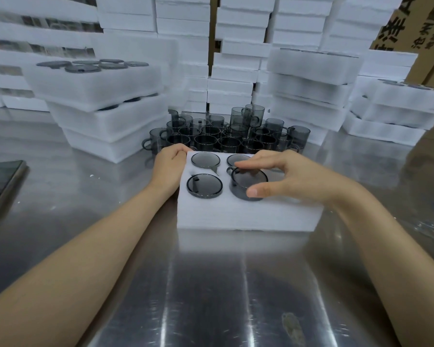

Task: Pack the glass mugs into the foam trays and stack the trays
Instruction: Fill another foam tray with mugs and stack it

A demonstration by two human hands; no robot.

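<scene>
Mug [246,181] sits under right hand [293,179], pinched at its rim; left hand [169,161] grips foam tray [236,214].

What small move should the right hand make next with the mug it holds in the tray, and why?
Probably press the near-right mug down into its pocket. The right hand pinches it, and it stands prouder of the foam tray than the near-left mug beside it, so it seems not fully seated. The left hand grips the tray's far corner, steadying it.
</scene>
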